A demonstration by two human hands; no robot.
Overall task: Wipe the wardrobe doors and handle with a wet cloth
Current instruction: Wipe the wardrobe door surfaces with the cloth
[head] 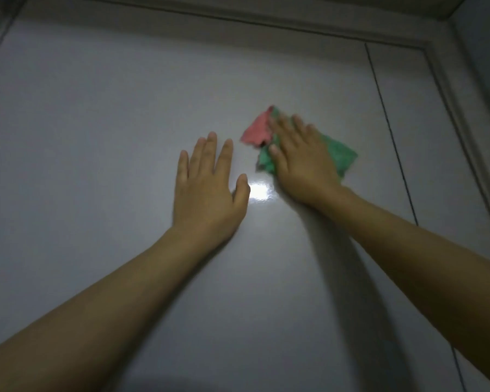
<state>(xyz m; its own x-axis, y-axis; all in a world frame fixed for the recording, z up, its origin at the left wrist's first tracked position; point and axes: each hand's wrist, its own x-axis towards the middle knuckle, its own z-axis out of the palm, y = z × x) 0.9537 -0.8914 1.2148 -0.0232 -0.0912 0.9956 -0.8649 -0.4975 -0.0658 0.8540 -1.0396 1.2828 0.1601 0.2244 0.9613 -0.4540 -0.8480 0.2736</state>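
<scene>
Head view, looking up along a tall wardrobe door in a dim room. The door is a plain, glossy pale grey panel that fills most of the picture. A small bright glare shines on its surface between the two hands.

The left hand lies flat on the door, fingers straight and slightly spread, palm against the panel, holding nothing. Its bare forearm runs down to the lower left corner.

The right hand is just beside it, a little higher, fingers straight and pressing a cloth flat against the door. This hand's grip is not curled around the cloth; it only presses on it. The cloth is green with a pink part, and it sticks out past the fingers at the upper left and past the hand at the right. The hand and cloth look slightly blurred. A soft shadow of the right arm falls on the door below it.

To the right of the cloth, a thin dark vertical seam separates this door from a narrower panel. A pale frame runs along the top and down the right side.
</scene>
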